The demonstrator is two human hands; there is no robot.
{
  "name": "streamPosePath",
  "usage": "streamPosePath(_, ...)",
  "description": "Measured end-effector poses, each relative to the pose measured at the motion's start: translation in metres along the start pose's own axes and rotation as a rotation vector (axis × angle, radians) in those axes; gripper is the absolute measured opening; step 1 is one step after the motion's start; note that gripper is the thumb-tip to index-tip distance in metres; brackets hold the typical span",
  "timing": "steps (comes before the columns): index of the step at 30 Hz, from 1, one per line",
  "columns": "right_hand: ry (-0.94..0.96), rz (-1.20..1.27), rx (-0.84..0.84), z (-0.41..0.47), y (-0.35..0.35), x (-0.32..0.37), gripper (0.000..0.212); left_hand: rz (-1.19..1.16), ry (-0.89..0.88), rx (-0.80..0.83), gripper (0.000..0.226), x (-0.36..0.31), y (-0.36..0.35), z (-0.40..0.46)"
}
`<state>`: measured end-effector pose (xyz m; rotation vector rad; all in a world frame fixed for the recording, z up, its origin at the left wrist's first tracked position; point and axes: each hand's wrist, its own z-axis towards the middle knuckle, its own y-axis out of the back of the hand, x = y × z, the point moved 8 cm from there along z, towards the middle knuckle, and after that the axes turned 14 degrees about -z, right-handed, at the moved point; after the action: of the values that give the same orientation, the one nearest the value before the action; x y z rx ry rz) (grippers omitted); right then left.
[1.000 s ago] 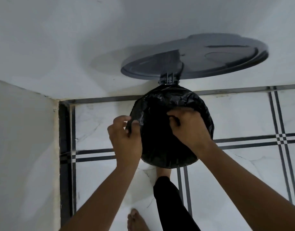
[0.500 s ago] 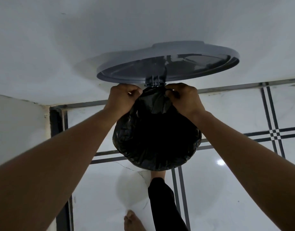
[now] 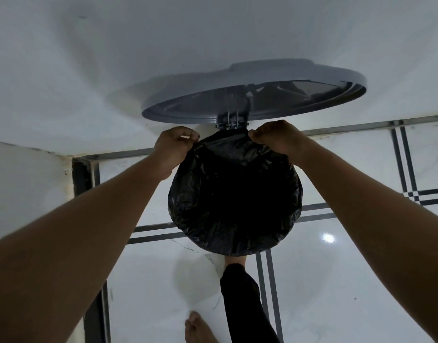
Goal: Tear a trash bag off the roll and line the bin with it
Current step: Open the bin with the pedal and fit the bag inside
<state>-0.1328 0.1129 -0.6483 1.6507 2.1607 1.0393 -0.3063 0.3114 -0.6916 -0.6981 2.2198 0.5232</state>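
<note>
Both arms reach up the middle of the frame to the far rim of the bin, which stands at centre and shows only as a round mouth wrapped in the black trash bag. The left hand has its fingers curled tight, pinching the bag's edge at the upper left of the rim; the right hand is clenched the same way on the edge at the upper right. Between the two hands the plastic lies in a loose fold just below the hinge. The grey lid stands open above it, tipped back against the white wall in the upper half of the frame. The bag's lower edge is already folded over the near rim. A foot in a black trouser leg touches the bin's near side, another bare foot at the bottom edge. White floor tiles with dark stripes spread open to the right; on the left a second wall closes in near the bin.
</note>
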Motion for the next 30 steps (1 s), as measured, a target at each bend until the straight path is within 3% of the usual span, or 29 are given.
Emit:
streamPosePath(2,-0.023,0.181,0.014,0.001,0.001,-0.01,0.052,-0.065,0.002,0.011,0.008,0.001,0.005,-0.007)
streamPosePath(4,-0.036,0.318,0.039,-0.002,0.002,-0.021,0.051,-0.069,-0.012,0.069,0.02,0.003,0.007,-0.016)
streamPosePath(10,-0.039,0.201,0.009,-0.005,0.002,-0.043,0.037,-0.073,-0.03,0.117,0.029,0.019,0.014,-0.031)
streamPosePath(14,-0.058,0.363,0.088,0.0,-0.009,-0.052,0.033,-0.272,0.085,0.073,0.027,0.031,0.018,-0.029)
streamPosePath(18,-0.076,0.425,0.198,0.0,-0.017,-0.055,0.032,-0.266,0.15,0.011,0.015,0.044,0.024,-0.03)
streamPosePath(20,-0.044,0.533,0.195,-0.003,-0.017,-0.055,0.032,-0.296,0.136,-0.022,0.022,0.046,0.03,-0.033)
streamPosePath(22,-0.021,0.659,0.106,-0.011,-0.012,-0.058,0.029,-0.381,0.118,-0.092,0.031,0.046,0.036,-0.039)
streamPosePath(24,-0.074,0.73,-0.107,-0.027,-0.009,-0.073,0.019,-0.473,0.128,-0.159,0.024,0.049,0.04,-0.053)
streamPosePath(27,-0.236,0.649,-0.457,-0.078,-0.018,-0.106,0.015,-0.43,0.083,-0.179,0.018,0.063,0.04,-0.08)
streamPosePath(30,-0.38,0.545,-0.602,-0.129,-0.05,-0.125,0.02,-0.341,0.062,-0.254,0.029,0.09,0.038,-0.113)
